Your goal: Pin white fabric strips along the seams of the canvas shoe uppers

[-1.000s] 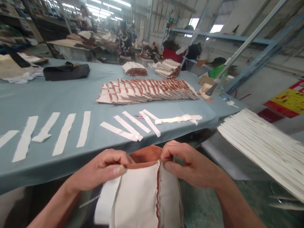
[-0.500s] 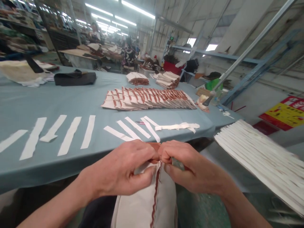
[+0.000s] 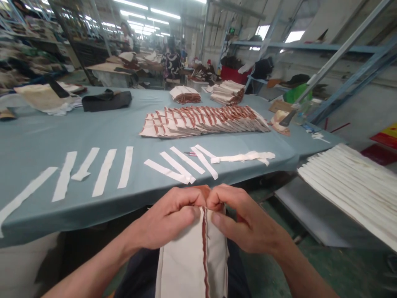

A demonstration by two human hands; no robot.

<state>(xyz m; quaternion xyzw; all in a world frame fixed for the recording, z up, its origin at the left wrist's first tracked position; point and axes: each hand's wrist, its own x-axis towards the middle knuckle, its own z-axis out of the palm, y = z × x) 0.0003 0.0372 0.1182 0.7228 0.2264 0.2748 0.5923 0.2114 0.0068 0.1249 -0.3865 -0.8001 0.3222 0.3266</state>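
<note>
Smooth blue tablecloth, narrow white strips, both hands, grip pinching cream seamed fabric

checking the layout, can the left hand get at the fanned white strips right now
Probably yes: the fanned white strips lie in the open on the table, just beyond the left hand. It would likely have to release the cream piece first.

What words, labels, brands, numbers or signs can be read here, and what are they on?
No text is readable.
Red-and-yellow poster, right edge: cut off and too blurred to read.
Small green sign, background: too small to read.
Held cream piece: no lettering visible.
</note>
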